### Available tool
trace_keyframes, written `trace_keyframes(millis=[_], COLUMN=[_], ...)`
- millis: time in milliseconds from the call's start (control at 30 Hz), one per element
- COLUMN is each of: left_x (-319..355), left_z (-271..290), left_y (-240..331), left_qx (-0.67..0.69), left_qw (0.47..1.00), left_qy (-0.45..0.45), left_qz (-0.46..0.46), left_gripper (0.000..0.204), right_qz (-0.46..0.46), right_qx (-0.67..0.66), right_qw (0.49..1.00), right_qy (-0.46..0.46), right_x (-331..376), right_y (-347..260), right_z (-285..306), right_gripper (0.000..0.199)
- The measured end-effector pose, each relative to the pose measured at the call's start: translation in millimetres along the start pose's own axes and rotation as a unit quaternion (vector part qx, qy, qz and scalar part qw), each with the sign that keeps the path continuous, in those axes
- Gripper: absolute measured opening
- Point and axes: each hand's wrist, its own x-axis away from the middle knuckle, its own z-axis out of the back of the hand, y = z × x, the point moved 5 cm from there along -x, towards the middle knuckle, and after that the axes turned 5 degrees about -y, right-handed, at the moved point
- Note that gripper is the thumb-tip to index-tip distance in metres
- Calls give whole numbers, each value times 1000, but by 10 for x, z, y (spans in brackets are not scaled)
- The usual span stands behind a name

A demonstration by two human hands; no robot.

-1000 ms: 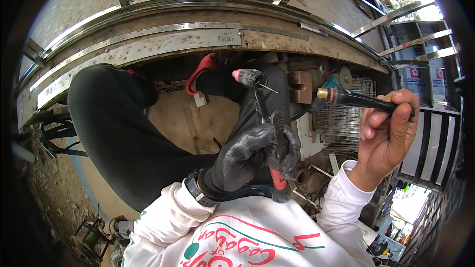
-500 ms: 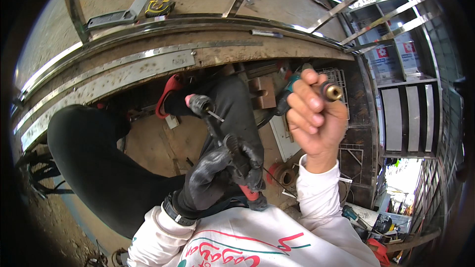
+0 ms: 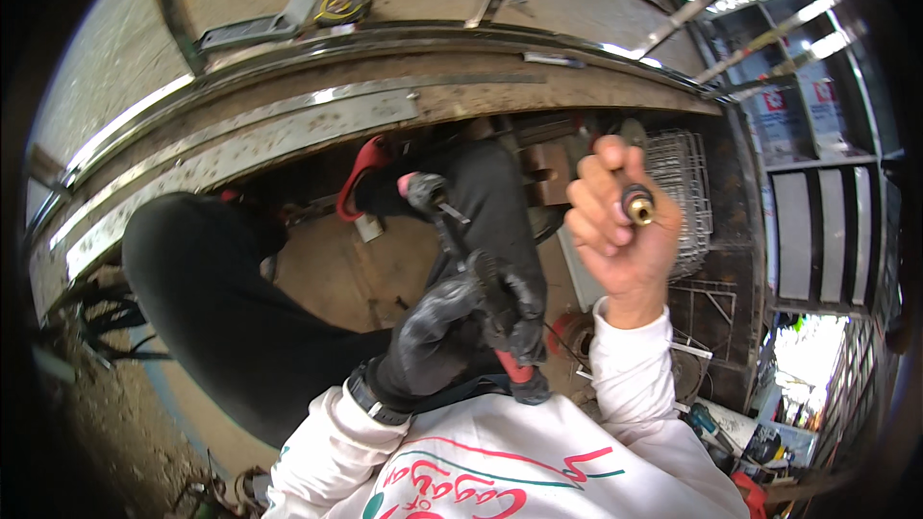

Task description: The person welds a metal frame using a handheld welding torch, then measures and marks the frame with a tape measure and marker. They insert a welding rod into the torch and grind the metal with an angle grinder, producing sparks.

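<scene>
My left hand (image 3: 437, 322), in a dark glove, is wrapped round a black welding torch (image 3: 423, 192) above my lap. A pink nozzle faces away from me at its head, and a thin metal rod sticks out of the head's other side. Red shows on the handle near my shirt. Bare and raised to the right of the torch, my right hand (image 3: 625, 264) grips a short dark cylinder (image 3: 636, 202) between curled fingers. Its hollow brass-coloured end points toward me. The two hands are apart, and the cylinder does not touch the torch.
A metal frame (image 3: 385, 41) runs along the wooden bench edge ahead. On the bench lie a tape measure (image 3: 343, 8), a grey angled tool (image 3: 252, 32) and a marker (image 3: 554, 60). A wire basket (image 3: 685, 183) stands beyond my right hand; a dark shelf unit (image 3: 764, 168) is farther right.
The view has swung so the surroundings sit farther right in the picture. My right hand and the dark cylinder have come slightly lower. Both hands keep their holds.
</scene>
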Motion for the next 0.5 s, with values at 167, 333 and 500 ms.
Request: trace_keyframes(millis=[167, 333, 500], left_x=[-29, -41, -86], left_z=[-257, -298, -313], left_y=[203, 166, 158], left_qx=[283, 314, 321], left_qw=[940, 932, 930], left_qy=[-190, -181, -178], left_qz=[-15, 15, 10], left_gripper=[44, 53, 54], right_qz=[95, 134, 198], right_qx=[218, 372, 472], right_qw=[971, 913, 854], right_qy=[15, 101, 91], right_x=[85, 191, 303], right_y=[-72, -93, -115], right_z=[-155, -238, -463], right_gripper=[21, 22, 29])
